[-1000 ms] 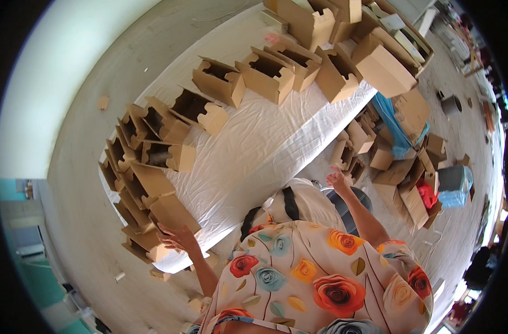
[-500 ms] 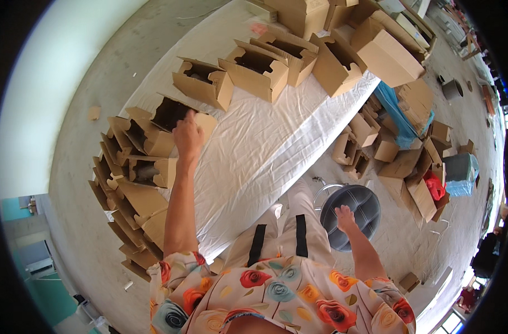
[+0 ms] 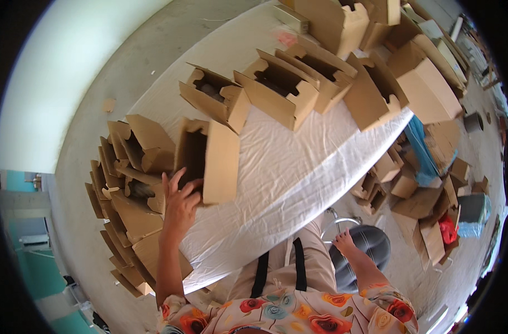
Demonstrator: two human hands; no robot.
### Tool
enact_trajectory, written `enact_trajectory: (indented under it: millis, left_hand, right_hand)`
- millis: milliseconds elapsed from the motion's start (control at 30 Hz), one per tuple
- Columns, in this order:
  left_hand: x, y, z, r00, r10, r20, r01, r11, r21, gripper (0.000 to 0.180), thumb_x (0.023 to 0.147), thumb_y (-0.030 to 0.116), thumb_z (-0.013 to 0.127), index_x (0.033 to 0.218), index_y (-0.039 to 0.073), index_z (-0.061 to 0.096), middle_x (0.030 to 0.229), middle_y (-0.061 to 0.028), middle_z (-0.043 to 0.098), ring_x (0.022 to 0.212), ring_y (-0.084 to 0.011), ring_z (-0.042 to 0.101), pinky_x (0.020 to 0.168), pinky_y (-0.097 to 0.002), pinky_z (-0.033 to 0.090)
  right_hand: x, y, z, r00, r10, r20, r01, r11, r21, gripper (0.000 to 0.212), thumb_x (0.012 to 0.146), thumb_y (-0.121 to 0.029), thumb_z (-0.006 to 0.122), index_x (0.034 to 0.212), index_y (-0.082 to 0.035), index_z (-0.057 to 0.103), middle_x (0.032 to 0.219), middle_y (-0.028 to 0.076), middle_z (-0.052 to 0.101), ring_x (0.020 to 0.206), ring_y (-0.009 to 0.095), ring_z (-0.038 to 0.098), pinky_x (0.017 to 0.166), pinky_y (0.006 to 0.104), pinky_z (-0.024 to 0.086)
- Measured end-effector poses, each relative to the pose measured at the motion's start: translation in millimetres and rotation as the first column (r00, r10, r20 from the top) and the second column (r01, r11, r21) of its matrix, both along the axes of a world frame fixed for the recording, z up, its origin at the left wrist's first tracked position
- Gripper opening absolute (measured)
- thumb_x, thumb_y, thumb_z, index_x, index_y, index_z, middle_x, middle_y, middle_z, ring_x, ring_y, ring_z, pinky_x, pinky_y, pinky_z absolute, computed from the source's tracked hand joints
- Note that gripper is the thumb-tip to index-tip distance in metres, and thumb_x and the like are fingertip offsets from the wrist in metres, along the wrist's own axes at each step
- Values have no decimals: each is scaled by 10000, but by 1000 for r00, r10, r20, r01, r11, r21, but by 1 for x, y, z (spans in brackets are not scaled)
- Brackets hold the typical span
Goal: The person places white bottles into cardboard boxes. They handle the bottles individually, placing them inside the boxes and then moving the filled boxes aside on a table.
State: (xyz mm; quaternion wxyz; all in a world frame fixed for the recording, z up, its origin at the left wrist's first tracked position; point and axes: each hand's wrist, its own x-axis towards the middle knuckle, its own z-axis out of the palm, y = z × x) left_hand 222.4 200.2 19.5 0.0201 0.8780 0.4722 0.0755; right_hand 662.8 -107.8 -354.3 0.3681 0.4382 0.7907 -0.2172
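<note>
My left hand (image 3: 181, 195) is at the near end of an open cardboard box (image 3: 221, 164), its fingers spread against the lower edge of the opening. The brown box stands turned on the white-covered table, and its dark inside faces left. Close by on the left, another open box (image 3: 140, 192) has something greyish inside that I cannot make out. Off the table's near side, my right hand (image 3: 344, 242) hangs with nothing in it and its fingers apart. Below or beside that hand is a round black padded stool (image 3: 371, 250).
Several open cardboard boxes (image 3: 276, 92) line the far side of the white cloth (image 3: 265, 167), and more crowd its left end. On the floor at right lie loose cartons (image 3: 418, 200), blue plastic sheeting (image 3: 418, 145), a red bag (image 3: 447, 228) and a grey bin (image 3: 474, 122).
The box by my left hand has turned and come nearer, with its opening now toward the left. My left hand has come back and its fingers have spread. The whole view has shifted.
</note>
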Motion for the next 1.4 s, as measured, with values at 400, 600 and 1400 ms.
enact_trajectory:
  millis: [400,600,1400]
  left_hand:
    - [-14,-32,-34,966,175,188,-168,984,-53,149,625,-40,538,555,30,426,1171,-26,578,1260,-311,343,1071,-537,166]
    - [-21,-54,-36,958,241,158,-234,970,-63,180,655,17,635,589,82,481,1279,6,496,1291,-307,294,1061,-556,153]
    - [44,-89,-75,171,573,801,-687,652,-320,292,735,3,652,1004,35,544,1038,-110,525,881,-194,567,578,-238,498]
  right_hand:
    - [-15,73,-41,990,124,65,-79,879,-469,647,662,-402,677,1255,-244,469,1231,76,497,1184,274,427,986,550,225]
    - [-9,104,-49,987,142,79,-94,894,-438,605,701,-414,644,1246,-208,478,1208,89,519,1147,273,458,967,502,268]
    - [-104,311,326,868,-198,-456,-285,554,-783,306,882,-258,542,1116,-66,580,1025,107,638,951,207,590,850,299,448]
